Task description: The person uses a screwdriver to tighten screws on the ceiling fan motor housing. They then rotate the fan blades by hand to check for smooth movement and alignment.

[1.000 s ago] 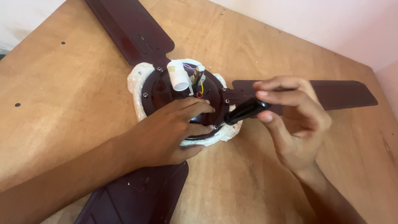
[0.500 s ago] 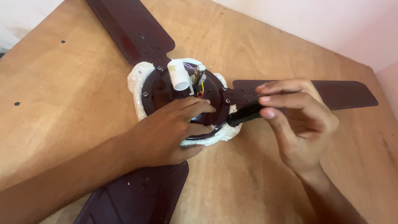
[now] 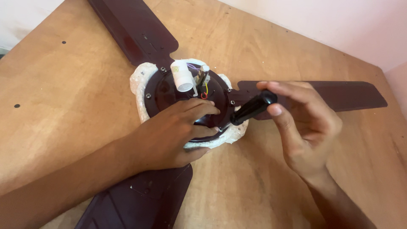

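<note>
Black screwdriver (image 3: 253,108), pinched in the right hand (image 3: 305,127), slants down-left to the motor (image 3: 186,91); left hand (image 3: 169,135) presses flat there.

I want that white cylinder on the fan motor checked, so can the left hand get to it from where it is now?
Probably yes. The left hand rests on the motor housing, fingers just short of the white cylinder, with nothing between them. The right hand holds the black-handled tool off to the side.

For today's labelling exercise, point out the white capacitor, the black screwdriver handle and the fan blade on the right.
white capacitor (image 3: 183,77), head view, on its cylinder side.
black screwdriver handle (image 3: 253,108), head view, mid-grip.
fan blade on the right (image 3: 352,95), head view, bare flat surface.
</note>
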